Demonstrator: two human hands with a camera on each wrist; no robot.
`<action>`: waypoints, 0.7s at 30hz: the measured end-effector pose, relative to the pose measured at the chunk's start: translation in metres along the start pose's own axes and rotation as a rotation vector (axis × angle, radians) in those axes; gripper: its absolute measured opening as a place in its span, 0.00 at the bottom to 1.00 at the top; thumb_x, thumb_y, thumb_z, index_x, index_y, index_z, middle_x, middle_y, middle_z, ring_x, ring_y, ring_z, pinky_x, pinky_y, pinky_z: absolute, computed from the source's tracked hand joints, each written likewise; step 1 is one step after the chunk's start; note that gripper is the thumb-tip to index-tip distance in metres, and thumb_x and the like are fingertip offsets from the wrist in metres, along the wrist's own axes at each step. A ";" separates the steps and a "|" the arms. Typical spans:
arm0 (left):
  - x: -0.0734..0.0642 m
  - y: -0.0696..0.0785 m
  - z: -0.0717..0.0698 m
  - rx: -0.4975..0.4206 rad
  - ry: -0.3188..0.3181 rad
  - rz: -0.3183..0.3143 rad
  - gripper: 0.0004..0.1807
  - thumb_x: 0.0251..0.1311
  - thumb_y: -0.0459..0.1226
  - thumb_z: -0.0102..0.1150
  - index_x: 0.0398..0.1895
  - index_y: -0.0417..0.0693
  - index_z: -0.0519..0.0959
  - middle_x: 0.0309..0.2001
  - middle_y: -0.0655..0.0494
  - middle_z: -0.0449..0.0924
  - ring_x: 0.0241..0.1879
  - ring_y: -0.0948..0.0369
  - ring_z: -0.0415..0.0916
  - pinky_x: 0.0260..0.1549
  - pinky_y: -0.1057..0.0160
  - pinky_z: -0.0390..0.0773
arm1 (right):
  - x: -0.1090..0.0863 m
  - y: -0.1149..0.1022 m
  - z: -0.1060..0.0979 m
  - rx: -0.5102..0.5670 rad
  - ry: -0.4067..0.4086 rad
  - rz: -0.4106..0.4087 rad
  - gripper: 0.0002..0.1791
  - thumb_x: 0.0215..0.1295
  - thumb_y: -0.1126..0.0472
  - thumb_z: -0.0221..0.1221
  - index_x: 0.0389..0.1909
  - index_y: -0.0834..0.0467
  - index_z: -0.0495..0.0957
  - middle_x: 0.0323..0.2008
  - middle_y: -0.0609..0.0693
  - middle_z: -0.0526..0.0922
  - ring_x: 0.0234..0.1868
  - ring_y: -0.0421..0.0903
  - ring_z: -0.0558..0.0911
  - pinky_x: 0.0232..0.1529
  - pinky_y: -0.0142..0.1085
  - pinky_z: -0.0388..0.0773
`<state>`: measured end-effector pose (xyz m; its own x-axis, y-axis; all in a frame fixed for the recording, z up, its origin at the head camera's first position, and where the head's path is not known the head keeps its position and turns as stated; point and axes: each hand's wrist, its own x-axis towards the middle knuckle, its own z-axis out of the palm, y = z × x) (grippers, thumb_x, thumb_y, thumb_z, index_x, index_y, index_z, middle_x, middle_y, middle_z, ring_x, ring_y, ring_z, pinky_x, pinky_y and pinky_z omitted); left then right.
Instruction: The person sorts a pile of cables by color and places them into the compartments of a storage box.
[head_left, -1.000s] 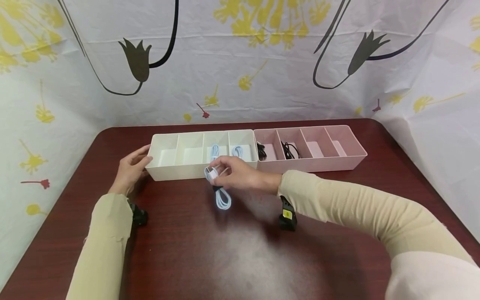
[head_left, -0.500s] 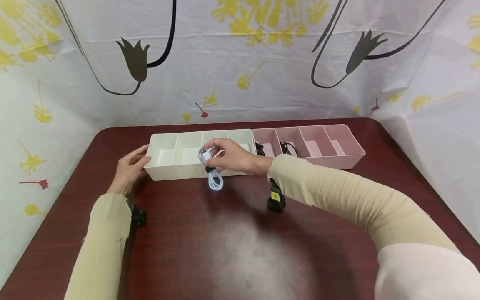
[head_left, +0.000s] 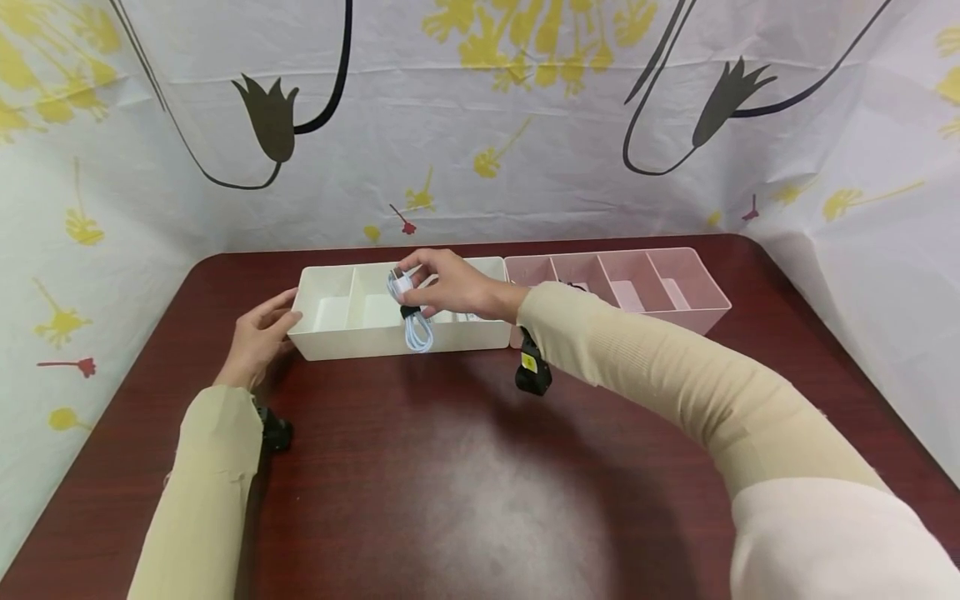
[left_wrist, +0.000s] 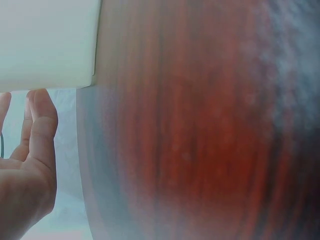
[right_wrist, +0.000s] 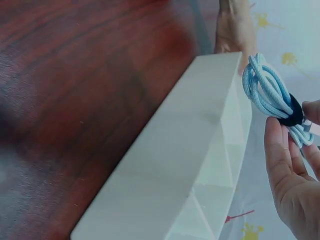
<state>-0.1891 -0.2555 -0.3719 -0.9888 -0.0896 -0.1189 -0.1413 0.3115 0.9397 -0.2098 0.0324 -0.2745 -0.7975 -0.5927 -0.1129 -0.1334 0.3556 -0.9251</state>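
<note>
My right hand point(head_left: 459, 287) pinches a coiled light-blue cable point(head_left: 419, 335) with a white plug end, bound by a black strap point(head_left: 409, 312). It holds the coil above the white divided box point(head_left: 345, 344), near its middle compartments. In the right wrist view the cable point(right_wrist: 270, 95) hangs from thumb and fingers, over the box's far side. My left hand point(head_left: 258, 337) touches the left end of the white box. The left wrist view shows its fingertips against the box wall point(left_wrist: 45, 60). My right hand partly covers the right-hand compartments.
A pink divided box point(head_left: 693, 321) stands end to end with the white one on a dark red-brown table point(head_left: 360, 500). A dark cable point(head_left: 573, 286) shows slightly in it; my right arm hides part. A patterned white cloth point(head_left: 570, 192) hangs behind.
My right hand has moved away from me and slightly left, carrying the cable from the box's front edge to above its compartments. My left hand stays at the box's end.
</note>
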 end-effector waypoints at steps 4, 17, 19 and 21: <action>0.000 0.000 0.000 -0.008 0.001 0.011 0.29 0.59 0.49 0.49 0.65 0.58 0.60 0.57 0.43 0.61 0.43 0.63 0.68 0.32 0.73 0.72 | 0.008 -0.004 -0.002 -0.009 0.006 0.024 0.23 0.56 0.66 0.59 0.53 0.62 0.67 0.39 0.57 0.72 0.36 0.47 0.75 0.34 0.37 0.77; -0.001 0.000 0.000 -0.013 -0.004 0.010 0.29 0.60 0.47 0.49 0.65 0.57 0.60 0.56 0.45 0.62 0.40 0.67 0.68 0.31 0.74 0.72 | 0.035 -0.008 -0.007 0.038 0.032 0.063 0.23 0.58 0.67 0.57 0.54 0.64 0.64 0.37 0.55 0.69 0.38 0.46 0.72 0.37 0.39 0.76; -0.001 0.000 -0.001 -0.006 -0.008 0.011 0.29 0.60 0.48 0.49 0.65 0.58 0.59 0.56 0.45 0.62 0.41 0.66 0.68 0.32 0.73 0.72 | 0.038 -0.011 -0.007 0.037 0.037 0.060 0.23 0.58 0.67 0.57 0.55 0.64 0.64 0.37 0.55 0.69 0.38 0.45 0.72 0.37 0.38 0.76; 0.000 0.000 -0.001 -0.006 -0.009 0.010 0.29 0.59 0.49 0.49 0.65 0.59 0.59 0.57 0.44 0.61 0.42 0.65 0.68 0.32 0.73 0.72 | 0.042 -0.014 -0.006 0.043 0.044 0.066 0.23 0.58 0.67 0.56 0.55 0.64 0.64 0.37 0.55 0.69 0.37 0.45 0.72 0.37 0.38 0.76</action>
<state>-0.1888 -0.2564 -0.3713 -0.9906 -0.0783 -0.1119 -0.1307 0.3070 0.9427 -0.2449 0.0073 -0.2639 -0.8288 -0.5364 -0.1593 -0.0550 0.3613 -0.9308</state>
